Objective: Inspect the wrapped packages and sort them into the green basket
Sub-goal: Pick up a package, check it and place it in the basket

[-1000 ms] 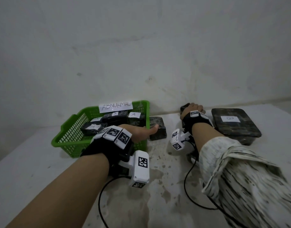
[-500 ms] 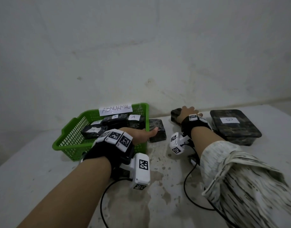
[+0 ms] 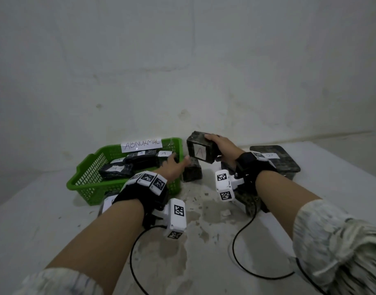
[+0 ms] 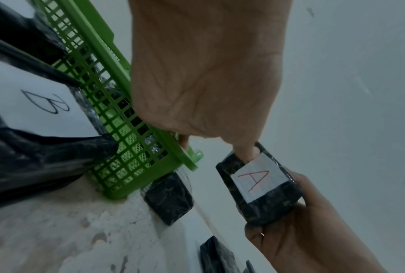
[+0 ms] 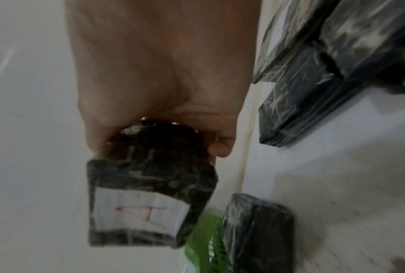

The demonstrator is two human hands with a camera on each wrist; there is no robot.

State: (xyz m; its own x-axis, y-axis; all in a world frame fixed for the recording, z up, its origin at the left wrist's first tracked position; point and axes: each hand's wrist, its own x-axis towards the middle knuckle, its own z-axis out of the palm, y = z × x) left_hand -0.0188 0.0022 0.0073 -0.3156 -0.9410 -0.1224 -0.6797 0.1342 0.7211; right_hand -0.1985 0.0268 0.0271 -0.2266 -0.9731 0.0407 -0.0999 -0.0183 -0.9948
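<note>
1. From the head view, a small block wrapped in dark film is held up off the desk by the right hand, fingers curled over its top and far side. A white label with a red "A" is turned toward the camera.
2. The left hand is seen at the near right corner of the basket. The left wrist view adds what the head view doesn't: a fingertip is touching the top edge of the held block, while the other fingers are curled at the basket rim. Whether that rim is actually gripped can't be told.
3. Only the head view catches the "ABNORMAL" sign on the basket's back wall and the few labelled packs lying inside.
4. Another block is left on the desk just beside the basket's right side, under the held one.
5. A bigger pack with a "B" label is shown against the basket's outer wall in the left wrist view; in the head view it's mostly hidden behind the left wrist.
6. The right wrist view is blurry, so the letter on the held block is barely readable there. More dark packs are cut off at its right edge.
7. A large flat pack sits behind the right wrist, its label too faint to read.
</note>
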